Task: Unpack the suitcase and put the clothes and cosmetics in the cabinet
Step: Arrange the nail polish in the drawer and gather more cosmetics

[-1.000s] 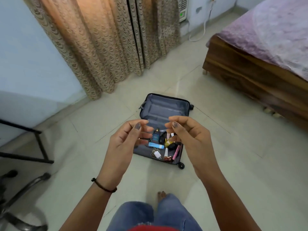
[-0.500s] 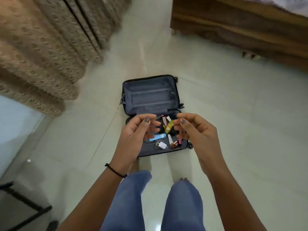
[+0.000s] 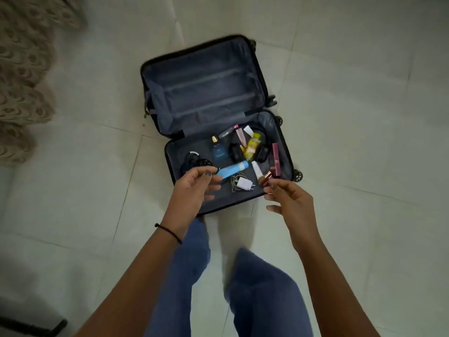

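A dark suitcase point(image 3: 206, 93) lies open on the tiled floor, its far half bare. The near half holds several cosmetics: a light blue tube point(image 3: 234, 169), a blue perfume bottle point(image 3: 220, 153), a yellow bottle point(image 3: 252, 148), a maroon box point(image 3: 275, 160) and a small rose-gold capped bottle point(image 3: 266, 177). A white charger point(image 3: 244, 184) with its cable lies among them. My left hand point(image 3: 194, 190) hovers over the near left corner, fingers loosely curled, beside the blue tube. My right hand point(image 3: 291, 200) hovers at the near right edge, fingertips close to the rose-gold bottle. Neither hand holds anything.
A patterned beige curtain point(image 3: 21, 81) hangs at the left edge. A black metal leg point(image 3: 36, 327) crosses the bottom left corner. My legs in blue jeans point(image 3: 262, 288) stand just before the suitcase. Pale floor tiles surround it.
I have stepped up to the suitcase and my view has tilted down onto it. Both hands have dropped and spread apart over its near half.
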